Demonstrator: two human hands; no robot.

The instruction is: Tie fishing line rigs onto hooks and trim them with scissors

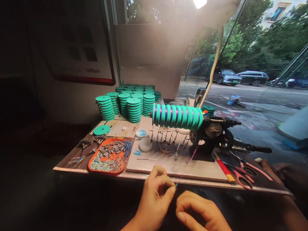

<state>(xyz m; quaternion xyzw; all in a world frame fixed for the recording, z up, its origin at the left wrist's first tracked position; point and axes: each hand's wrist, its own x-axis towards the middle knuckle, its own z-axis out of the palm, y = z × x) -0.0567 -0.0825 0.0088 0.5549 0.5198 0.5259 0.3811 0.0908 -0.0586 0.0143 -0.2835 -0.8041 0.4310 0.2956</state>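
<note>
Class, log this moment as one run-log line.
left hand: pinching line | right hand: curled beside it | line: runs up to winder | spools: rowed on winder

From my remote view, a wooden worktable (72,160) stood against a dim wall bearing a framed poster (79,41). A lamp (199,3) glared overhead — its curved stem (213,70) descending. Through the glass pane (252,48) lay a paved street, parked cars (240,77) and trees (276,35) — daylight outside.
</note>
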